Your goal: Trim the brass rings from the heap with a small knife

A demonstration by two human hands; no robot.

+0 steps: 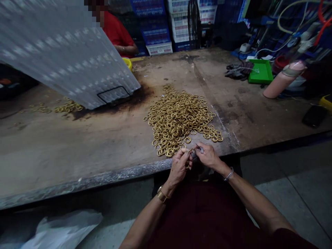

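Observation:
A heap of brass-coloured rings (178, 114) lies on the worn wooden table (103, 145), close to its front edge. Just in front of the heap, my left hand (179, 166) is closed, pinching a brass ring (191, 150) between thumb and fingers. Another bit of brass shows beneath those fingers. My right hand (209, 157) is closed around a small tool with a dark tip and greyish grip (200, 150); its kind is too small to make out. The tool's tip is close to the pinched ring. Both hands are held over the table edge, nearly touching.
A tall translucent ribbed panel stack (77, 58) stands on the left, with scattered rings (67, 105) beside it. Behind it sits a person in a red shirt (119, 33). A green tray (260, 71), pink cylinder (282, 80) and black phone (314, 116) lie right. Crates (155, 33) line the back.

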